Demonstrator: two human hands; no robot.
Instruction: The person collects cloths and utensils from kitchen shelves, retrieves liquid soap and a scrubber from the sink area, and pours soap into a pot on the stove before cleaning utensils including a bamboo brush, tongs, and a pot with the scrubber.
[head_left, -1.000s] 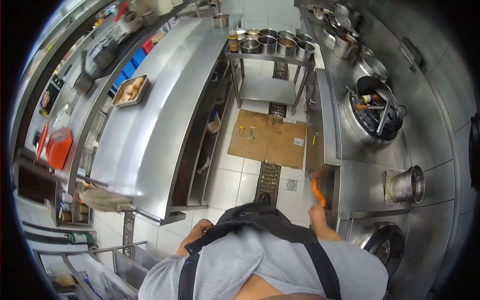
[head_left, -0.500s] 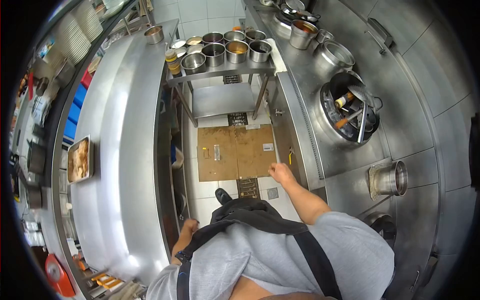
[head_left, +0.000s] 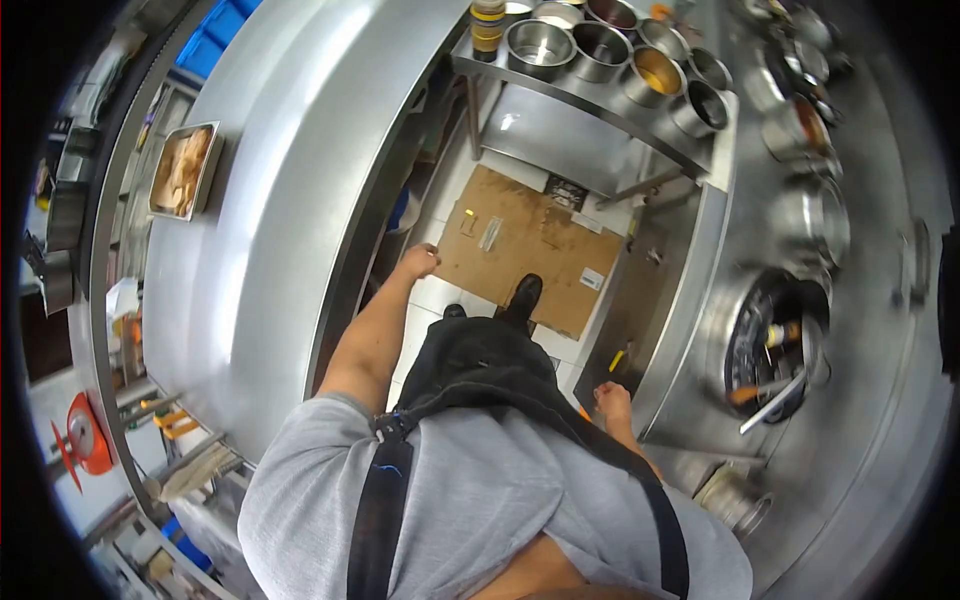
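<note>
Evidently half-curled, the left grip [head_left: 421, 262] is held near the flat brown cardboard sheet [head_left: 520, 243] on the white-tiled floor [head_left: 435, 294], the right grip [head_left: 613, 402] near a small yellow handle [head_left: 617, 361]; whether anything is enclosed by either cannot be told. Black shoes [head_left: 526, 292] are best planted flat, elbows clear of the long stainless-steel table [head_left: 270, 200].

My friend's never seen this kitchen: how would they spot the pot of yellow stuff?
Find the cardboard on the floor, then the steel table beyond. In its front row, the pot is third from left: yellow-orange inside, while its left neighbour and right neighbour look dark.
</note>
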